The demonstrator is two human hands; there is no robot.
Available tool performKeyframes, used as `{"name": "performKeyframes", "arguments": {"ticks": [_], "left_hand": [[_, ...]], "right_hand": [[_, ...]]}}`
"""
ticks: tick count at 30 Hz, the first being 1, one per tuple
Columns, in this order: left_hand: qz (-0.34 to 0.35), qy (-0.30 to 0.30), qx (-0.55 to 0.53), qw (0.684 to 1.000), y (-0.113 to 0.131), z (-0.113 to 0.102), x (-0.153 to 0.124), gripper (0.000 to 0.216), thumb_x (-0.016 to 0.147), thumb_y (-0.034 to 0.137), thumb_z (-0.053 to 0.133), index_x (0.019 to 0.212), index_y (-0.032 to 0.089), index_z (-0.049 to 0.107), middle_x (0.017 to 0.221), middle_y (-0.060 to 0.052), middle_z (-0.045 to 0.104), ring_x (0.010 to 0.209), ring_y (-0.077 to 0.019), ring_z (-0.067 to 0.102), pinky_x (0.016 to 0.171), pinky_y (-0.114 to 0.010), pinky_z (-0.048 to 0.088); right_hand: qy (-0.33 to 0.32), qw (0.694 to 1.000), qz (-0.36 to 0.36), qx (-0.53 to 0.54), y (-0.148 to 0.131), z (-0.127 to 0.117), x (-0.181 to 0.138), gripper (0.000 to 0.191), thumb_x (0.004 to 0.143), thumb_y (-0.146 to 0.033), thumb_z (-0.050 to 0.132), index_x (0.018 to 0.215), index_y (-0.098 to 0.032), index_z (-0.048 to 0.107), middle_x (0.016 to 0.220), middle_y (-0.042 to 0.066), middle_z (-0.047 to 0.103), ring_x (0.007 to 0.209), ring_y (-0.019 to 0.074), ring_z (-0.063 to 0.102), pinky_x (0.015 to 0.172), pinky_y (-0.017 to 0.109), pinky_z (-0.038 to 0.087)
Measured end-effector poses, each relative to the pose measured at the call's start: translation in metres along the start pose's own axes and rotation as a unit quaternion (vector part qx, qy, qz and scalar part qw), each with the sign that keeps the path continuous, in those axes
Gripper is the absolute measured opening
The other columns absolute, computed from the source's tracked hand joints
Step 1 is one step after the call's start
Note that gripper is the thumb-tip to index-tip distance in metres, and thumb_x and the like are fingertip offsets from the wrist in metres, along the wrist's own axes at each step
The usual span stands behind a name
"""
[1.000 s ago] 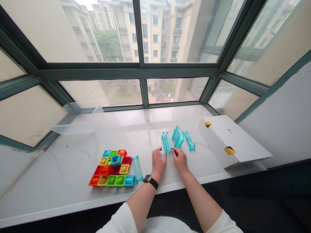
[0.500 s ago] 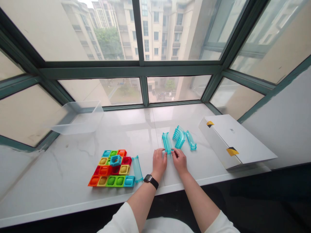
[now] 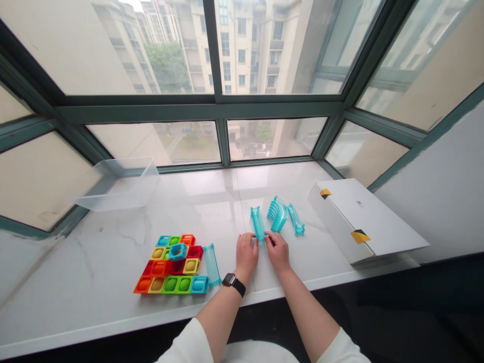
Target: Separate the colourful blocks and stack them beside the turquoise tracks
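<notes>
Now the near end of the straight translucent turquoise track piece (image 3: 257, 222) is being flanked by both hands, the fingertips of the left hand (image 3: 247, 254) having been brought in closer to it than a second ago. The piece is being kept in almost the same spot, in front of the person on the table (image 3: 113, 262), its far end pointing toward the window. By this it seems that the end is being steadied or worked at from both sides rather than carried away. The fingers of the right hand (image 3: 278, 252) are being held narrowly together at the right near corner; the left ones are being kept slightly bent at the opposite side, and whether either grip is firm cannot be told. Just beyond, to the right, room is being taken up by the curved ribbed track piece (image 3: 277, 214) and the slim turquoise piece (image 3: 296, 220), which could be nudged by a sideways move. To the left, the flat turquoise panel (image 3: 212, 264) is being left beside the multicoloured bubble blocks (image 3: 171, 285), on which a hollow-looking blue block (image 3: 177, 252) is being borne. Farther out, the table is being flanked by the clear plastic bin (image 3: 113, 201) and the white box (image 3: 374, 212), neither being in the way.
</notes>
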State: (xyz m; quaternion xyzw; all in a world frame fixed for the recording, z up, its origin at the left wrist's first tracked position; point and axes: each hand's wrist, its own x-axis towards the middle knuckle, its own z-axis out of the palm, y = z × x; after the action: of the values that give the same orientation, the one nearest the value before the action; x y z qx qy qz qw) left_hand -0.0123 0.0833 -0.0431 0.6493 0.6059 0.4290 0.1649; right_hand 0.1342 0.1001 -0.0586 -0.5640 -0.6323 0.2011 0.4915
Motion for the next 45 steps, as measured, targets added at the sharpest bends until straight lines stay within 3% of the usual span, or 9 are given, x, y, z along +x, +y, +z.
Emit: {"name": "performKeyframes", "arguments": {"ticks": [10, 45], "left_hand": [[-0.013, -0.013, -0.008, 1.0, -0.0044, 0.0039, -0.0002, 0.013, 0.103, 0.025, 0.05, 0.105, 0.024, 0.063, 0.103, -0.007, 0.072, 0.103, -0.0263, 0.067, 0.118, -0.059, 0.039], [-0.01, -0.004, -0.006, 1.0, -0.0038, 0.0049, -0.0015, 0.016, 0.103, 0.025, 0.048, 0.109, 0.024, 0.063, 0.104, -0.008, 0.074, 0.103, -0.0271, 0.069, 0.118, -0.061, 0.039]], "right_hand": [[0.002, 1.0, 0.014, -0.003, -0.0003, 0.0004, 0.0002, 0.035, 0.101, -0.046, 0.056, 0.109, -0.021, 0.08, 0.1, 0.01, 0.078, 0.085, 0.0233, 0.072, 0.077, 0.035, 0.058], [-0.005, 0.999, 0.033, 0.013, -0.0021, 0.0003, 0.0001, 0.036, 0.1, -0.048, 0.057, 0.113, -0.022, 0.079, 0.109, 0.011, 0.079, 0.092, 0.0254, 0.073, 0.08, 0.037, 0.06]]}}
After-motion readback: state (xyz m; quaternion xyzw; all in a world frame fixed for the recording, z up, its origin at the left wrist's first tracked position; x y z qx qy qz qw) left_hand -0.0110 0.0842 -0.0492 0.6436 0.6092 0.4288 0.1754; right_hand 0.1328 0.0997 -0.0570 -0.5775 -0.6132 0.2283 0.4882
